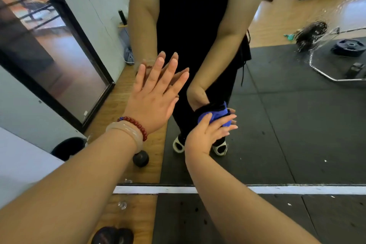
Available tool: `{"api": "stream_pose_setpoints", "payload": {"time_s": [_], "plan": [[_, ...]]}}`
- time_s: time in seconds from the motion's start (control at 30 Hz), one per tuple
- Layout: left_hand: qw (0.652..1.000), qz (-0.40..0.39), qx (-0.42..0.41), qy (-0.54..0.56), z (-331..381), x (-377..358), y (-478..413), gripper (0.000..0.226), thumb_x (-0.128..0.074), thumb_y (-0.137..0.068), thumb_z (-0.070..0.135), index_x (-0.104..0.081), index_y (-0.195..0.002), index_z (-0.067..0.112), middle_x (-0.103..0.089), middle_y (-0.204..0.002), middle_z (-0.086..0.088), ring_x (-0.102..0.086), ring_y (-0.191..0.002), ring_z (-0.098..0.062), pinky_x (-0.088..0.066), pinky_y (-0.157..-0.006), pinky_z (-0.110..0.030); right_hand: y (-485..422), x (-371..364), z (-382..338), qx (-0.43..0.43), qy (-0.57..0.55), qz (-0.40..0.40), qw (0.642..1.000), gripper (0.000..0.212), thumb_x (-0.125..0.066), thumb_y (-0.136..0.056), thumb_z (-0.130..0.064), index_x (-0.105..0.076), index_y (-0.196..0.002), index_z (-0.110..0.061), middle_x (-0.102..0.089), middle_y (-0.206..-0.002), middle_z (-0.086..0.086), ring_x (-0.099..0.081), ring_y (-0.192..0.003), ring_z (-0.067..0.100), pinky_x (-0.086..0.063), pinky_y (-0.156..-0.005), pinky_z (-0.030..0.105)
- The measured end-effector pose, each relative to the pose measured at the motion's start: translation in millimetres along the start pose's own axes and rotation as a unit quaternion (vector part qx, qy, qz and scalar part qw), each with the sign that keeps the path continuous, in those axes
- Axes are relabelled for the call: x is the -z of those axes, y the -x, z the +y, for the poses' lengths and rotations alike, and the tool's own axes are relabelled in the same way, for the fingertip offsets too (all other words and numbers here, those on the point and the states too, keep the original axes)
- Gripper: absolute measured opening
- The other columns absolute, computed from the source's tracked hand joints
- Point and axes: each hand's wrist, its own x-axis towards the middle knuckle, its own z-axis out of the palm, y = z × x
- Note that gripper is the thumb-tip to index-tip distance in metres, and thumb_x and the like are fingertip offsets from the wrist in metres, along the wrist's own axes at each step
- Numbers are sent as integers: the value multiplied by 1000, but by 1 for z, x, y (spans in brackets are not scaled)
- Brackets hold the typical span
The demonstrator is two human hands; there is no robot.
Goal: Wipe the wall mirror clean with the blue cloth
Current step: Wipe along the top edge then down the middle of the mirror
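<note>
1. Mirror: wall-mounted, under both hands; wet streaks far above and right of the right hand.
2. Left hand: open, fingers straight and spread, flat on the glass, up and left of the right hand.
3. Right hand: fingers straight, pressing the cloth to the glass.
4. Cloth: blue, bunched between right-hand fingers and mirror.
5. Ball: dark, on the floor below the left wrist.
6. Bead bracelet: red, on the left wrist.
</note>
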Motion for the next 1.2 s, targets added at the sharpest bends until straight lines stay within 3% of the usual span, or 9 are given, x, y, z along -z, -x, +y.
{"api": "stream_pose_setpoints", "payload": {"time_s": [0.07,0.23,0.37,0.5,0.7,0.87,0.93,1.07,1.2], "plan": [[1000,-4,-15,-8,-5,1,4,72,-37,-98,37,6,-154,24,28,-157,-6,25,-144,-27,9,-117,-49,-7,-5,0,-4,25,23,999,56,-25,-107,-23,1,-156,-16,25,-159,10,19,-146,27,10,-118,41],[997,-2,-76,-30,-33,-8,34,69,-35,-97,35,-2,-155,20,21,-159,-7,19,-146,-27,11,-118,-45,-43,10,-10,-28,-16,187,982,54,-24,-108,-21,-1,-156,-10,13,-162,13,7,-147,33,7,-110,26],[994,-33,-99,-41,-38,-13,36,67,-31,-96,38,-2,-154,20,28,-156,-10,25,-144,-29,15,-117,-46,3,-35,23,-19,65,97,993,54,-16,-107,-25,-6,-156,-7,20,-160,16,16,-146,35,17,-112,29],[995,-27,-96,-20,-38,-16,39,70,-33,-97,36,6,-154,20,32,-155,-10,29,-143,-28,15,-116,-46,61,-87,62,38,182,-40,982,51,-16,-103,-7,-10,-153,0,34,-152,23,29,-140,45,9,-118,54],[990,-3,-140,-14,-51,-17,41,71,-33,-95,28,4,-154,19,11,-159,-7,11,-145,-27,14,-117,-44,-14,-40,46,-129,174,133,967,51,-16,-101,5,-19,-151,-1,18,-158,23,8,-143,51,-11,-116,52],[992,5,-121,-17,-48,-23,43,72,-34,-98,32,11,-154,19,27,-157,-8,27,-144,-27,15,-116,-45,46,-72,66,137,135,8,981,74,-4,-93,-42,5,-151,3,27,-155,19,25,-144,32,23,-115,39],[992,9,-126,-20,-49,-24,42,71,-33,-99,31,9,-154,19,22,-158,-9,29,-143,-27,15,-116,-45,39,-70,55,115,99,30,988,74,0,-93,-49,14,-151,-6,32,-154,10,27,-144,27,24,-113,33],[993,16,-114,-19,-47,-26,42,68,-34,-97,32,-2,-155,20,14,-159,-9,25,-145,-27,13,-117,-45,-5,-28,-1,36,-22,204,978,54,-24,-108,-20,1,-155,-12,14,-161,14,9,-148,30,9,-109,23],[994,39,-97,7,-28,-21,35,70,-38,-94,27,-5,-155,15,22,-159,-9,29,-143,-28,12,-114,-52,-9,-22,-14,66,-5,198,978,56,-27,-107,-27,0,-156,-21,15,-162,8,7,-149,32,3,-115,34]]}}
